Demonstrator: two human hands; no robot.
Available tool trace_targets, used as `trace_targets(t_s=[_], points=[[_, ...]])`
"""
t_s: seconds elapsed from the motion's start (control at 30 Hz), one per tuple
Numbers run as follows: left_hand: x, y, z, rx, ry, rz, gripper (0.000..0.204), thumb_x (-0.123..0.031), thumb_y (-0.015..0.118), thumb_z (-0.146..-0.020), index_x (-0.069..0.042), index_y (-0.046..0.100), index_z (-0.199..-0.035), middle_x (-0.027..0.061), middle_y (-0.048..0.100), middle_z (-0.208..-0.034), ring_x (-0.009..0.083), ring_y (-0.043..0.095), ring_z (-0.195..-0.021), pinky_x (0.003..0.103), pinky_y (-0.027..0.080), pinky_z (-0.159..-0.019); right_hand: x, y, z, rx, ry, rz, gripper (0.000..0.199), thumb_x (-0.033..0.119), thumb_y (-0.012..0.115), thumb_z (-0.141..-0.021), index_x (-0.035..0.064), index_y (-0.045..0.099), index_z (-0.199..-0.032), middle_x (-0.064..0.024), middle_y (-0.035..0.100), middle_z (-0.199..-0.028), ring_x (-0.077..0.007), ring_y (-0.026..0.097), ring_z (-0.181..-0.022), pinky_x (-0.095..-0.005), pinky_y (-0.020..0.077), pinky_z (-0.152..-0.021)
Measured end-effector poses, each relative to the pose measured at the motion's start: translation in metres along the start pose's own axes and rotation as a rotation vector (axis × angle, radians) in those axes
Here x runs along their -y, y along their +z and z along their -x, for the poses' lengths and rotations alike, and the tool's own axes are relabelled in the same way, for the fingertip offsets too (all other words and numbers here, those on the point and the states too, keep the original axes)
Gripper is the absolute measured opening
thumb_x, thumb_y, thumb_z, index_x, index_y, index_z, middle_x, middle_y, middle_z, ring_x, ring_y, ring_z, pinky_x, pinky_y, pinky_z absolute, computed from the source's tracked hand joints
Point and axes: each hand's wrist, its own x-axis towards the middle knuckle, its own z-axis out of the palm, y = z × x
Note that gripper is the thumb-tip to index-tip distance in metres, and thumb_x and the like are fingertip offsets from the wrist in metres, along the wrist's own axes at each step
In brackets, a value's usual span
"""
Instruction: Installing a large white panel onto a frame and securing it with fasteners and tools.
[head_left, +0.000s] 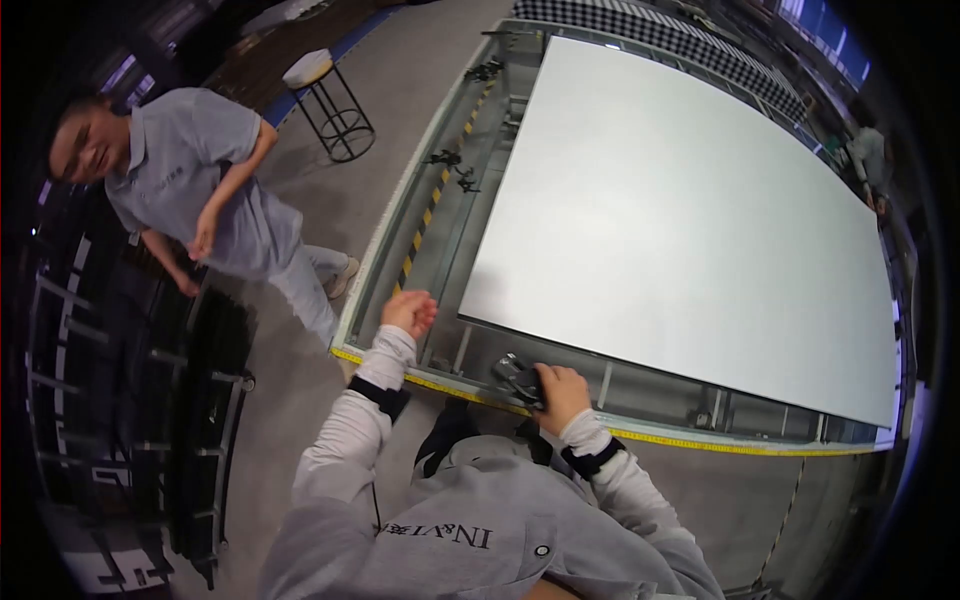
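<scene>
At the table's (pixel 700 441) near edge, a dark gadget (pixel 517 378) was gripped by the closed right hand (pixel 564 396), seemingly for steadiness, while the left hand (pixel 409 314) was held loosely curled, any contents untellable.

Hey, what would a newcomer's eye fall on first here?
First, the big white panel, filling much of the right side above a metal frame. Next, at lower centre, the right hand, holding a dark object by the frame's near edge. Then a person in grey, standing at left.
</scene>
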Motion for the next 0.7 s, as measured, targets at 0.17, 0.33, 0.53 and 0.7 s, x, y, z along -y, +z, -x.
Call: trace_targets(t_s=[0.17, 0.33, 0.53, 0.7], points=[[-0.055, -0.027, -0.036, -0.09, 0.148, -0.111, 0.007, -0.009, 0.05, -0.075, -0.005, 0.05, -0.081, 0.0043, 0.054, -0.065, 0.0107, 0.052, -0.051, 0.021, 0.042, -0.041, 0.047, 0.052, -0.065, 0.05, -0.19, 0.103, 0.054, 0.021, 0.061, -0.054, 0.0085, 0.042, -0.103, -0.0094, 0.047, -0.089, -0.0251, 0.045, -0.086, -0.0348, 0.0349, -0.072], [-0.084, -0.001, -0.088, 0.047, 0.274, -0.402, 0.008, -0.011, 0.052, -0.075, -0.007, 0.053, -0.081, 0.0017, 0.054, -0.067, 0.0069, 0.05, -0.055, 0.018, 0.04, -0.046, 0.105, 0.099, -0.13, -0.039, -0.242, 0.219, 0.038, 0.017, 0.051, -0.061, 0.0057, 0.045, -0.097, -0.0083, 0.047, -0.084, -0.0224, 0.043, -0.083, -0.0316, 0.0324, -0.071], [-0.06, 0.043, -0.171, 0.238, 0.524, -0.682, 0.013, -0.003, 0.053, -0.067, -0.003, 0.055, -0.08, 0.0032, 0.054, -0.062, 0.0122, 0.05, -0.054, 0.022, 0.042, -0.053, 0.158, 0.132, -0.194, -0.149, 0.016, 0.137, 0.033, 0.018, 0.048, -0.066, 0.0033, 0.047, -0.095, -0.009, 0.044, -0.09, -0.0213, 0.038, -0.087, -0.0336, 0.0293, -0.073], [-0.032, 0.084, -0.214, 0.049, 0.633, -0.959, 0.037, -0.018, 0.063, -0.062, -0.01, 0.047, -0.094, 0.0072, 0.048, -0.087, 0.022, 0.048, -0.079, 0.032, 0.041, -0.066, 0.168, 0.143, -0.223, -0.145, 0.311, 0.027, 0.032, 0.019, 0.047, -0.066, 0.0008, 0.052, -0.092, -0.0113, 0.041, -0.101, -0.0245, 0.032, -0.099, -0.0361, 0.0234, -0.082]])
